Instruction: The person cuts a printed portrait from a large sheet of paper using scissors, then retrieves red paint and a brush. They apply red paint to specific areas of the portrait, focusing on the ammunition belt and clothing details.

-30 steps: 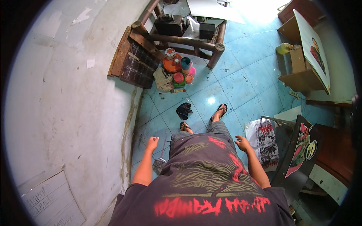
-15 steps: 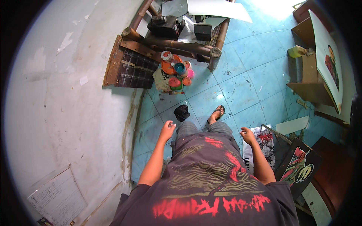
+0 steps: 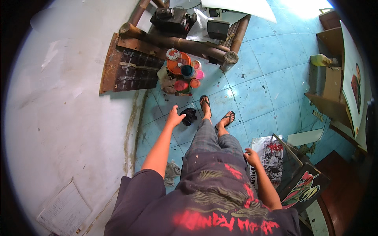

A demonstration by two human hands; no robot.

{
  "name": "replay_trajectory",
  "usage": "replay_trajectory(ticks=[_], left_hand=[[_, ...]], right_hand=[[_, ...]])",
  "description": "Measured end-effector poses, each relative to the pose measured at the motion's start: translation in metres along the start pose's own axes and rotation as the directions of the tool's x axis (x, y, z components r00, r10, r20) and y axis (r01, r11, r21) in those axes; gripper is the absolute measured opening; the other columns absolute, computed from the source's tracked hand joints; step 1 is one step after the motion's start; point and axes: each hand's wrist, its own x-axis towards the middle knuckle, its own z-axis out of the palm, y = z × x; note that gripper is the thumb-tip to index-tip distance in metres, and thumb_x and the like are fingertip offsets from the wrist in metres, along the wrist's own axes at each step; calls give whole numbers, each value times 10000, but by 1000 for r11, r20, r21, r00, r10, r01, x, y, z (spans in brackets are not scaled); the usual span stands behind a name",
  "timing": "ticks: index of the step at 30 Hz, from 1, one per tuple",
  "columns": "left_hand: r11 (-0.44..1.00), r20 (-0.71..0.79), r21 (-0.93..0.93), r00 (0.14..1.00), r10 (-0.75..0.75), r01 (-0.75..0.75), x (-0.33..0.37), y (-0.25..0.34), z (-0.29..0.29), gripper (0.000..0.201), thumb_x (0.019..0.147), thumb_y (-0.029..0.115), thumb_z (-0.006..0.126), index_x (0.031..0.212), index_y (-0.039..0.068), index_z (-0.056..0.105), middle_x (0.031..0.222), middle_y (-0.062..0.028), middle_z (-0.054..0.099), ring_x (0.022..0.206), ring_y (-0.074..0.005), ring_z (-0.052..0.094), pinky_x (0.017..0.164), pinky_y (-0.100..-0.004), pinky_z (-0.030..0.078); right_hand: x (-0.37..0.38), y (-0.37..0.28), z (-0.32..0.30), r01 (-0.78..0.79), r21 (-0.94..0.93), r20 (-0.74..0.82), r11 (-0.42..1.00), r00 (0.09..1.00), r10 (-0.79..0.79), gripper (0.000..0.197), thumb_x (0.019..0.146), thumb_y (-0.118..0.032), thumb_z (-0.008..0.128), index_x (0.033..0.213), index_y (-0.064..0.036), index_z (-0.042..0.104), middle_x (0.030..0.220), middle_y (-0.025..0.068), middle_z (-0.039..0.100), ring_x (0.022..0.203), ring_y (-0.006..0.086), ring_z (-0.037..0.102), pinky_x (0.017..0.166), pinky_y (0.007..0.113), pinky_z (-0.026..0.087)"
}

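My left hand is stretched forward over the floor with nothing in it, thumb and fingers apart. Beside it, just right of the thumb, a crumpled black plastic bag lies on the tiles. My right hand hangs by my right thigh, empty, its fingers loosely bent. Ahead of my left hand stands a cluster of paint pots: a dark teal pot, a pink pot, a red pot and a white tub with red smears. They sit about a round orange lid.
A bamboo bench holds black boxes and papers. A wooden screen frame leans by the left wall. At right are a printed sheet, a dark painted board and a wooden shelf unit with a yellowish bottle.
My left foot has come forward into view. My left hand has reached forward, close to the black bag, while my right hand has dropped back slightly toward my thigh.
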Motion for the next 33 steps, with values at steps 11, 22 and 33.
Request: replay_trajectory(ticks=[11, 22, 33], left_hand=[[932, -277, -360, 958, -67, -39, 256, -47, 104, 902, 667, 243, 867, 1373, 9, 358, 1296, -215, 527, 1130, -317, 570, 963, -393, 459], [739, -402, -621, 916, -14, -261, 346, -33, 147, 829, 625, 176, 898, 1301, 35, 440, 1241, -108, 571, 1141, -202, 558, 992, -353, 430], [744, -555, -600, 823, -121, -295, 312, -4, 87, 667, 684, 212, 889, 1213, 16, 533, 1149, -89, 625, 1020, -206, 607, 928, -338, 472]], right_hand=[[41, -99, 57, -184, -146, 6, 972, 982, 187, 812, 819, -393, 661, 1461, -23, 330, 1426, 255, 407, 1300, 423, 414, 1076, 457, 353], [57, -119, 59, -261, -234, 4, 937, 963, 269, 821, 813, -341, 683, 1474, -49, 293, 1475, 252, 338, 1352, 420, 340, 1102, 469, 317], [68, -118, 46, -239, -263, 26, 935, 967, 254, 816, 800, -295, 707, 1473, -77, 301, 1470, 229, 352, 1341, 407, 361, 1100, 456, 322]])
